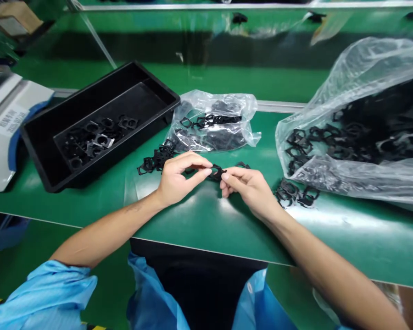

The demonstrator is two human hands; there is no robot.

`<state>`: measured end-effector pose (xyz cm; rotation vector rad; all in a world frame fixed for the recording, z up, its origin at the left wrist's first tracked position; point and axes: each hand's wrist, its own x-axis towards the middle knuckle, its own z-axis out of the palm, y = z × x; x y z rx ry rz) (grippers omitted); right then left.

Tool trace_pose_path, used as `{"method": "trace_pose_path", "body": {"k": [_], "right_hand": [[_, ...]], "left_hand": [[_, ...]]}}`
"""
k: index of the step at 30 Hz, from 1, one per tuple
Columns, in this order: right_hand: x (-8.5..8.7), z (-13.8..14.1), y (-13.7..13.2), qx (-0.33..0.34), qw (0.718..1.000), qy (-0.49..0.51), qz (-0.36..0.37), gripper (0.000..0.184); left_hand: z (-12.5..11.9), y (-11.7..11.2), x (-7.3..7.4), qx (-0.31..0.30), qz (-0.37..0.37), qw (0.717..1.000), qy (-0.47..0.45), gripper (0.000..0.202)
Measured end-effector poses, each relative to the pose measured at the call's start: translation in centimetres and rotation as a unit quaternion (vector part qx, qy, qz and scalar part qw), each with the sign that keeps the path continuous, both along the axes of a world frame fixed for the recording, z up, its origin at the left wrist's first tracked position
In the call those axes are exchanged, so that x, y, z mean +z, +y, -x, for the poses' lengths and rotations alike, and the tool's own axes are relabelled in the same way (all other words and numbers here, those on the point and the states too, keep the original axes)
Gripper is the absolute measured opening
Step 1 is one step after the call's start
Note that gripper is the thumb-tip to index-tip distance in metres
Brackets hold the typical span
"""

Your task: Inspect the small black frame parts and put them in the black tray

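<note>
Between my two hands, above the green table, is a small black plastic frame part (216, 173) with a round opening. The thumb and forefinger of my left hand (181, 176) pinch its left end. My right hand (246, 185) grips its right end, the other fingers curled beneath. Behind my left hand lies a pile of similar black parts (154, 159). Another black part (242, 165) shows just past my right hand, partly hidden. More loose black parts (292, 192) lie to the right of my right hand.
A black tray (158, 94) with several black parts stands at the left, near a white and blue device (12, 123). A clear bag (216, 137) of parts lies at the back middle. A large open clear bag (351, 169) full of black parts fills the right.
</note>
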<state>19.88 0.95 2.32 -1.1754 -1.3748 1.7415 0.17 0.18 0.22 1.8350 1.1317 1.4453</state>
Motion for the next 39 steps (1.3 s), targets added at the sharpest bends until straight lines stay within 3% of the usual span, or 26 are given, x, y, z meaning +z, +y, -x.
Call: {"method": "trace_pose_path", "body": {"k": [6,13,25,34,39], "right_hand": [[-0.52,-0.09,0.13,0.004,1.000,0.003,-0.011,0.047],[-0.35,0.08,0.06,-0.031,0.999,-0.003,-0.028,0.047],[-0.03,-0.04,-0.06,-0.005,1.000,0.011,-0.021,0.046],[-0.10,0.06,0.08,-0.036,0.999,0.004,-0.018,0.048],[0.15,0.10,-0.10,-0.023,1.000,0.011,-0.013,0.048]], "left_hand": [[0.01,0.47,-0.37,0.001,0.056,0.998,0.031,0.015],[0.11,0.43,-0.44,-0.062,0.064,0.996,0.031,0.016],[0.04,0.23,-0.80,-0.024,0.088,0.996,0.000,0.017],[0.14,0.67,-0.41,-0.077,0.166,0.976,-0.120,0.025],[0.05,0.48,-0.70,-0.053,0.139,0.986,-0.078,0.021]]}}
